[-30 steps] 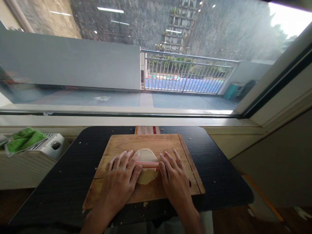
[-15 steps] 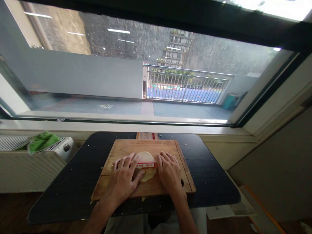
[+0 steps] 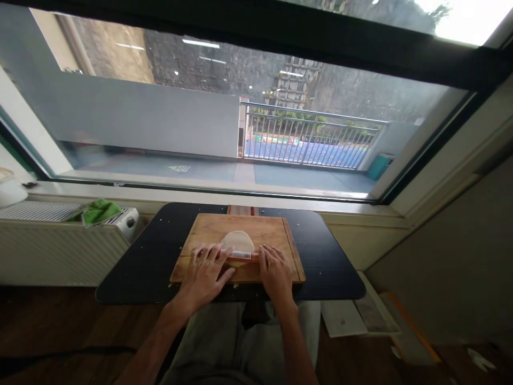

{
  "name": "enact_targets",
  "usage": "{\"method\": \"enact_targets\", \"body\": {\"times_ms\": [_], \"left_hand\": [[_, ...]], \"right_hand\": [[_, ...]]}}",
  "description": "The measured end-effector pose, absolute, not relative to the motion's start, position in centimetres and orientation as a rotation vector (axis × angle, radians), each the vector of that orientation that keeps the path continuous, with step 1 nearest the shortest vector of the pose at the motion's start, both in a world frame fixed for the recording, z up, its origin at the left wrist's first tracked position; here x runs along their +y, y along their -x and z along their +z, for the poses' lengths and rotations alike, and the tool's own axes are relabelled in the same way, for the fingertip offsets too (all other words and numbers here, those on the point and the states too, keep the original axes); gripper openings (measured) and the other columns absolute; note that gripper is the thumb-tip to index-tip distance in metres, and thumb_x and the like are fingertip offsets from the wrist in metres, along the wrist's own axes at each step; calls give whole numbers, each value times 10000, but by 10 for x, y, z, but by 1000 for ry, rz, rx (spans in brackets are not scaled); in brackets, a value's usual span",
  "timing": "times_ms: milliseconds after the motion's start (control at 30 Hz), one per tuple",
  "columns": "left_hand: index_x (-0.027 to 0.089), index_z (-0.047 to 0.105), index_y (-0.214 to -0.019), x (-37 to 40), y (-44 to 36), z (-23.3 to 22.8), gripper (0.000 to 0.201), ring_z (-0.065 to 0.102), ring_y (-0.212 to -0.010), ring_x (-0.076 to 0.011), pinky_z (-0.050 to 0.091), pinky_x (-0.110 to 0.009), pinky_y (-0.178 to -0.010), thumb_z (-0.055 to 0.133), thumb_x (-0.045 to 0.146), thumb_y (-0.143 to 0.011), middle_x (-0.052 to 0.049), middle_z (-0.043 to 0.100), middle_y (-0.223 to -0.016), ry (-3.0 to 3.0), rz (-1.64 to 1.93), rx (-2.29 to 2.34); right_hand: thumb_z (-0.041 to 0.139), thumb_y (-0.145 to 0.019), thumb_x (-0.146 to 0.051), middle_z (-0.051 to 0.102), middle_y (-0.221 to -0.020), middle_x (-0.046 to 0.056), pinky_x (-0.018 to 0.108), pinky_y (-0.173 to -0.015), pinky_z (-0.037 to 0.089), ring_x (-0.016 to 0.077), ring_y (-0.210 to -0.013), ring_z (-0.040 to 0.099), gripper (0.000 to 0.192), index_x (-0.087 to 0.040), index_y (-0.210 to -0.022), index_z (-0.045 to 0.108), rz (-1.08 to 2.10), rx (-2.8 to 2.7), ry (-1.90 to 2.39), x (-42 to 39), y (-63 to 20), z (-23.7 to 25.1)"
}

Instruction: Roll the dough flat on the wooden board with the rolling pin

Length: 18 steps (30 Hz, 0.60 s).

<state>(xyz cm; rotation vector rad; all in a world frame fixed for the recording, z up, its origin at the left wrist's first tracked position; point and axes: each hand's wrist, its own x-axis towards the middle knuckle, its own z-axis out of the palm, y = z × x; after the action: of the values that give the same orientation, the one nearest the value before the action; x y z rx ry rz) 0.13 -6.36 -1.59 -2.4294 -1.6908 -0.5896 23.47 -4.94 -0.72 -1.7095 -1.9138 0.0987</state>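
A slim rolling pin (image 3: 241, 255) with a red-edged white label lies crosswise over a flat, rounded sheet of dough (image 3: 237, 240). The dough rests on a wooden cutting board (image 3: 266, 223). My left hand (image 3: 205, 274) is on the pin's left end, fingers over it and thumb held out toward me. Over the right end, my right hand (image 3: 276, 269) has its fingers curled close together. Both pin ends are hidden under the hands. Most of the visible dough lies beyond the pin; a little shows on my side.
The board sits on a black table (image 3: 328, 262) dotted with crumbs. A box-like object with a red stripe (image 3: 242, 210) is behind the board. To the left, a green cloth (image 3: 100, 211) lies on a white heater (image 3: 68, 240). A window (image 3: 180, 128) rises behind the table.
The rolling pin has come toward me over the dough, both hands with it, and its label has turned. More dough shows beyond it. The camera view has shifted too.
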Motion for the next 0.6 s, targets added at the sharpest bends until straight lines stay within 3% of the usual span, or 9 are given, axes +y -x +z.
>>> {"method": "enact_targets", "body": {"times_ms": [167,367,600], "left_hand": [[281,614,-1564,-77,5,-17,509,524,-1466,-333,288,-590,-1294,542,434,-1083,-135,632,-1569,2447,-550,-1656],[297,558,-1614,-90,7,-20,523,521,-1487,-316,365,-554,-1249,519,420,-1107,-128,588,-1621,2475,-492,-1700],[331,550,-1614,-80,1,-28,520,473,-1529,-322,362,-555,-1259,471,499,-1129,-115,539,-1661,2363,-422,-1742]], "right_hand": [[413,-1171,-334,754,-1446,89,487,-1278,394,272,-1437,611,447,-215,-1433,755,92,-1890,1723,-67,-233,-12],[395,-1176,-329,739,-1469,87,547,-1295,333,306,-1490,546,451,-215,-1345,797,89,-1897,1721,-72,-230,-13],[395,-1170,-348,746,-1442,82,495,-1258,331,297,-1450,546,440,-251,-1310,801,-37,-1875,1718,-58,-228,-25]]}}
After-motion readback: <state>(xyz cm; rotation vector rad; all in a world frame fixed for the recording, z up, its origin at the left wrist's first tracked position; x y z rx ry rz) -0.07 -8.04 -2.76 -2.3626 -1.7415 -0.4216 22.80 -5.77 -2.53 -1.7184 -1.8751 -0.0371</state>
